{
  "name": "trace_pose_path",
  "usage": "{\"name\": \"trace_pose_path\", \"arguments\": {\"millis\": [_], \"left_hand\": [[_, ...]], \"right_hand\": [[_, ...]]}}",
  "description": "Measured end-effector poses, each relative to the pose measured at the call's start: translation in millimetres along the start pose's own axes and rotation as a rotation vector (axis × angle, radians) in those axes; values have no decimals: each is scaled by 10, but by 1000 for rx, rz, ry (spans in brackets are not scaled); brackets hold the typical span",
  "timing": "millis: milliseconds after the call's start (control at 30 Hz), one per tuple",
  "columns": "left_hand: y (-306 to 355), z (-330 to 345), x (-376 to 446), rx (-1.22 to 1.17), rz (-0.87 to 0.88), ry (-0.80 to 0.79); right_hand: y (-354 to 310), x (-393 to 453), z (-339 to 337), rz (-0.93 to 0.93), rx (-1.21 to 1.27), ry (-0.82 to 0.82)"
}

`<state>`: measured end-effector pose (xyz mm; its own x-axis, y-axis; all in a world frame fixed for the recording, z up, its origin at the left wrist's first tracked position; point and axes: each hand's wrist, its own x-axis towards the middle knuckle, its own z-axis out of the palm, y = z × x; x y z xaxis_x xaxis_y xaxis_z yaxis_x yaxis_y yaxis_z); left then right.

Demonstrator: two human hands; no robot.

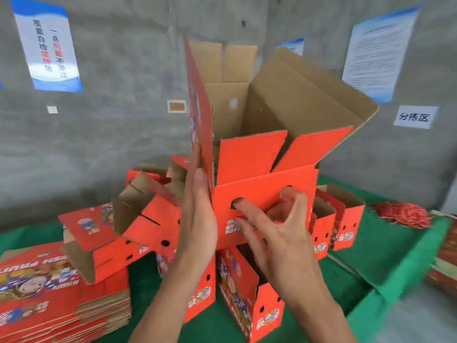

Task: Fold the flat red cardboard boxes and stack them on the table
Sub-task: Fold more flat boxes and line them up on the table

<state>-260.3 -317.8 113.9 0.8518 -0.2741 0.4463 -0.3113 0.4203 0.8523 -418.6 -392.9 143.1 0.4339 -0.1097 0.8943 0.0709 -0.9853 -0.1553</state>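
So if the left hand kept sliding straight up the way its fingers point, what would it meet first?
Probably nothing new: the left hand lies flat against the upright side flap of the held red box, fingers pointing up along it. It would run along that flap toward its top edge; beyond looks free, though depth is unclear.

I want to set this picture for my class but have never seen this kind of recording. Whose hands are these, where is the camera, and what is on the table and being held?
There is no machine here: a person wears one camera on the head, looking forward and down at their own bare hands. The left hand presses flat against the side of an opened red cardboard box. The right hand holds its front, with fingers poked into the holes there. The box's top flaps stand open. On the green table lie a stack of flat boxes, several folded boxes and a pile of red bands.
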Motion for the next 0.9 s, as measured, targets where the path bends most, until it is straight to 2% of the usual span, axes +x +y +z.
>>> {"name": "trace_pose_path", "arguments": {"millis": [100,233,433,600,733,900], "left_hand": [[20,670,-32,51,6,-99],[-282,1423,-323,-119,-206,-266],[-1030,2043,-683,-18,-466,-444],[-1710,2157,-850,167,-545,-453],[-2142,2096,-888,289,-653,-455],[-2389,1974,-796,305,-558,-352]], "right_hand": [[443,-232,-128,178,-116,-71],[1040,-755,-335,370,-233,-155],[1774,-1499,-428,549,-247,-236],[2200,-2067,-165,679,-172,-365],[2420,-2388,158,692,-144,-501],[2383,-2554,677,747,-143,-654]]}}
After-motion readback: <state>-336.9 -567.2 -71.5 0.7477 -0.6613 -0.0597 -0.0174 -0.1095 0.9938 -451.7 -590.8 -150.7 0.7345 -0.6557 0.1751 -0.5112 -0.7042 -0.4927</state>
